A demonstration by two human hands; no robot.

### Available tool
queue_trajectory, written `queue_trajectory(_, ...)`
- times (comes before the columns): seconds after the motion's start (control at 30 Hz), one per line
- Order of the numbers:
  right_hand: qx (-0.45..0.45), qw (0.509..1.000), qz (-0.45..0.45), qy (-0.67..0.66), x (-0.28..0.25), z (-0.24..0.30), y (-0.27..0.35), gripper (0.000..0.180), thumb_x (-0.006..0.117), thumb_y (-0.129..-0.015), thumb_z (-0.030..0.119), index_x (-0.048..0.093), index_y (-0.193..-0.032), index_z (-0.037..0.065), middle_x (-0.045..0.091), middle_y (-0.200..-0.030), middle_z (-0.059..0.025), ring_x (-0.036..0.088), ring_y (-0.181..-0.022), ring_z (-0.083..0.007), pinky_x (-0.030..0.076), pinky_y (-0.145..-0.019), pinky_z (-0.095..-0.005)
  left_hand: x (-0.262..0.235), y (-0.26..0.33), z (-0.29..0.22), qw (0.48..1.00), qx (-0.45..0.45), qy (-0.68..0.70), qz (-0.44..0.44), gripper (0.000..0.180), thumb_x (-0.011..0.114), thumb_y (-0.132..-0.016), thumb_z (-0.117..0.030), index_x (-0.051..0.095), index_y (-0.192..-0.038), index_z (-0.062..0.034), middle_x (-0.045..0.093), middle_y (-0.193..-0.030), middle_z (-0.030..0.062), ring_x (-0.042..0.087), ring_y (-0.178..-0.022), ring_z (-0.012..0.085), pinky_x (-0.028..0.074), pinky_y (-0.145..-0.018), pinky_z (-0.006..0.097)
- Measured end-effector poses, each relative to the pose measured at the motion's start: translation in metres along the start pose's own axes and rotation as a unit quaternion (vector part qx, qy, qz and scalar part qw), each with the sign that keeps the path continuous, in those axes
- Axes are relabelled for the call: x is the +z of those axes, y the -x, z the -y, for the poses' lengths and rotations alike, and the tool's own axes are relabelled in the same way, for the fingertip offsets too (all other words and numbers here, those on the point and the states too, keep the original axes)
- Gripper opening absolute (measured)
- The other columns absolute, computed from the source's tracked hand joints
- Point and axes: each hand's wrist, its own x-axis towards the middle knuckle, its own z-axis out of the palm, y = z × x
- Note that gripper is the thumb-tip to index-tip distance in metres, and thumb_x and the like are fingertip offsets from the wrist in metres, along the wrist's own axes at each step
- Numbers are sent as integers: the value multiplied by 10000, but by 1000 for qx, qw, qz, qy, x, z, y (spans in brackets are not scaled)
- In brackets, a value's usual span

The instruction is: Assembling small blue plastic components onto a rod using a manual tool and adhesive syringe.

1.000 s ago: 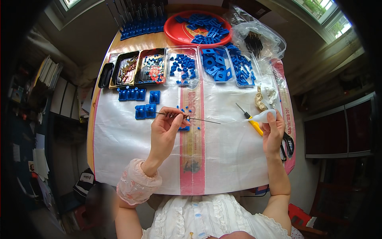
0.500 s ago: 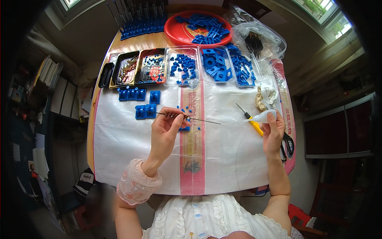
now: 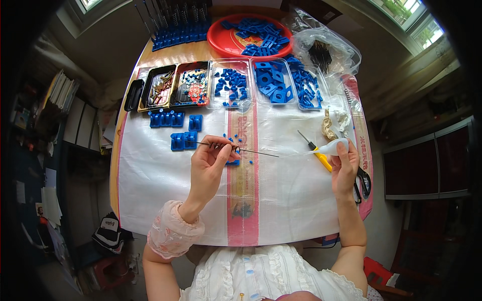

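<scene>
My left hand [image 3: 207, 163] pinches a thin dark metal rod [image 3: 262, 153] that carries a coiled spring [image 3: 216, 145]. The rod points right, its bare end out past my fingers. My right hand [image 3: 345, 168] is wrapped round a small white squeeze bottle [image 3: 329, 148]. Its fine clear nozzle reaches left to the rod's tip; whether they touch, I cannot tell. Under the left fingers lies a partly hidden blue plastic part [image 3: 233, 162], with several tiny blue pieces around it. Blue blocks [image 3: 177, 142] stand just left of that hand.
A yellow-handled screwdriver [image 3: 322, 158] and black-handled scissors [image 3: 365, 183] lie by my right hand. Across the table stand trays of screws [image 3: 161, 86], nuts [image 3: 193, 86] and blue parts [image 3: 231, 84]. Farther back are a red basin [image 3: 217, 37], a plastic bag [image 3: 346, 50] and upright spring assemblies [image 3: 178, 32].
Both hands keep nearly the same place and hold. The bottle's nozzle shows a little more clearly at the rod's tip. A dark blurred shape beside my left elbow has left the view.
</scene>
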Motion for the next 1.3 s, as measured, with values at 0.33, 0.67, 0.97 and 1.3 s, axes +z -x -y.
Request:
queue_trajectory(0.33,0,1000,-3,-2,1,1,0,127,698,-1031,203,634,-976,108,545,-754,71,377,-623,-8,309,-577,-216,1,0,-1,1000,0,-5,2,118,597,-1080,-88,610,-1146,9,688,-1021,77,697,-923,126,558,-836,264)
queue_trajectory(0.67,38,994,11,-103,-13,-1,-5,116,664,-1035,220,633,-1040,108,660,-839,14,520,-657,-50,430,-612,-238,6,3,-21,998,35,-42,23,100,615,-1048,-24,601,-1133,27,672,-1031,77,706,-926,129,574,-851,265)
queue_trajectory(0.97,40,990,89,-101,-3,2,2,245,693,-988,112,535,-1171,77,752,-1040,-148,736,-942,-186,576,-876,-324,25,6,-59,965,101,-236,57,137,678,-980,21,635,-1110,31,706,-977,98,754,-877,167,609,-790,290)
queue_trajectory(1.3,57,987,140,54,9,-6,6,321,725,-942,-22,576,-1222,28,764,-1149,-165,731,-1047,-179,547,-947,-277,52,-21,-105,882,195,-398,157,260,716,-945,22,611,-1182,9,699,-903,92,729,-806,157,585,-751,281)
